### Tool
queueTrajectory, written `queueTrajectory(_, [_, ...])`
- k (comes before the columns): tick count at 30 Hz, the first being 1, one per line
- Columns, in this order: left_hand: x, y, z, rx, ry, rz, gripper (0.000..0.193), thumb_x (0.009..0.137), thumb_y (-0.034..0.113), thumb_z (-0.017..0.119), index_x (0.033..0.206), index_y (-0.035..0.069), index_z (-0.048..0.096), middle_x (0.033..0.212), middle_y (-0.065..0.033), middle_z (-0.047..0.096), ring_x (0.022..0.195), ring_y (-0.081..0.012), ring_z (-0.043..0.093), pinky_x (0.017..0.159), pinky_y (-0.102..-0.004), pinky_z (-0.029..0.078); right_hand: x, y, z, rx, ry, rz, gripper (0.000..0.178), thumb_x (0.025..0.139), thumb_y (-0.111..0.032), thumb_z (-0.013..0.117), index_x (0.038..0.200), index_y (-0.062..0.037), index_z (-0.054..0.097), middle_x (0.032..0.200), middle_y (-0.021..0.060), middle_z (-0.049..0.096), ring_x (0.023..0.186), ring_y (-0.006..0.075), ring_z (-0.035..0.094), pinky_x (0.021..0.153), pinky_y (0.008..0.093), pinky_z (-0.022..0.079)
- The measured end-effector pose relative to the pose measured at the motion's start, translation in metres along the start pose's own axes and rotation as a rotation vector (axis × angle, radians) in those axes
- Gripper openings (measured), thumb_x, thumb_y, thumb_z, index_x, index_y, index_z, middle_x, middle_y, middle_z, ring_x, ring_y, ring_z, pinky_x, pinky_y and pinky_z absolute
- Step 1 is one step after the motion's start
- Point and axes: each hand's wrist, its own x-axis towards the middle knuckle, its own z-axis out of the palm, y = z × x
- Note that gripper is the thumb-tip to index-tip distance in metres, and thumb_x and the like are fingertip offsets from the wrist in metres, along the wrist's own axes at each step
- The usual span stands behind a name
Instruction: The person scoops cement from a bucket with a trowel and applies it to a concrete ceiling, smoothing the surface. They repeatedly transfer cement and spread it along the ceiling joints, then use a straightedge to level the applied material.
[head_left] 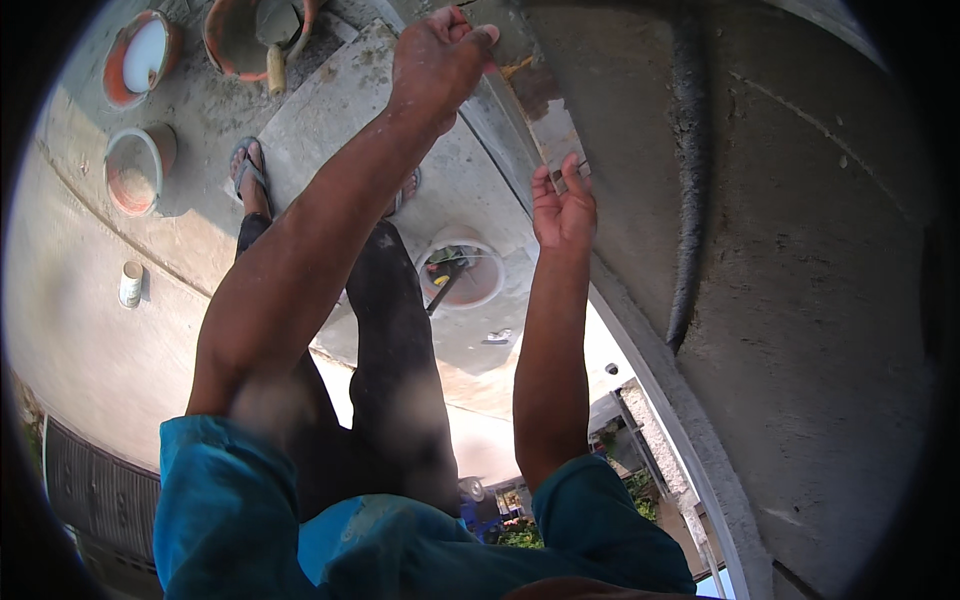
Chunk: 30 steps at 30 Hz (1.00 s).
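My right hand [566, 208] grips the near end of a flat, pale strip [555, 130], thumb and fingertips closed on it. Dark, wet-looking patches mark the strip, which lies along the grey wall edge. Farther up, my left hand [440, 65] is closed beside the strip's far end. What its fingers pinch is hidden from this view. Both arms reach forward along the edge of a rough grey plastered wall [800, 250] on the right.
A bucket with tools [462, 300] stands below, between my arms. To the left are a bucket of whitish liquid [112, 75], another bucket [168, 160], a mortar basin [235, 72] with a trowel [276, 70], and a can [131, 285]. A dark vertical groove [688, 180] runs along the wall.
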Motion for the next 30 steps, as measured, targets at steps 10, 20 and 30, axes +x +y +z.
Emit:
queueTrajectory(10, [0.007,-0.003,-0.001,0.006,0.006,-0.035,0.011,0.091,0.01,0.067,0.094,0.0,0.063,0.082,-0.0023,0.066,0.073,-0.0118,0.062,0.069,-0.0287,0.053,-0.001,0.001,-0.001,0.01,-0.022,-0.002,0.056,0.085,0.0,0.077,0.131,-0.0068,0.047,0.118,0.0084,0.056,0.104,0.0222,0.055,0.082,0.04,0.054])
queueTrajectory(20, [0.006,-0.002,0.009,0.035,0.062,-0.023,0.012,0.089,0.01,0.068,0.096,0.0,0.067,0.083,-0.0045,0.067,0.076,-0.0134,0.063,0.066,-0.03,0.051,-0.007,-0.002,0.015,0.096,0.113,0.097,0.052,0.088,-0.002,0.073,0.133,-0.0022,0.046,0.13,0.0093,0.046,0.107,0.0265,0.046,0.079,0.0422,0.054])
queueTrajectory(30, [0.001,0.005,0.008,0.168,0.086,-0.011,0.016,0.089,0.018,0.069,0.085,0.003,0.062,0.067,0.0008,0.053,0.064,-0.0109,0.051,0.059,-0.0315,0.043,-0.003,0.004,0.006,0.094,0.012,0.032,0.058,0.089,-0.003,0.073,0.137,-0.0044,0.042,0.13,0.0138,0.048,0.108,0.027,0.048,0.08,0.0419,0.054])
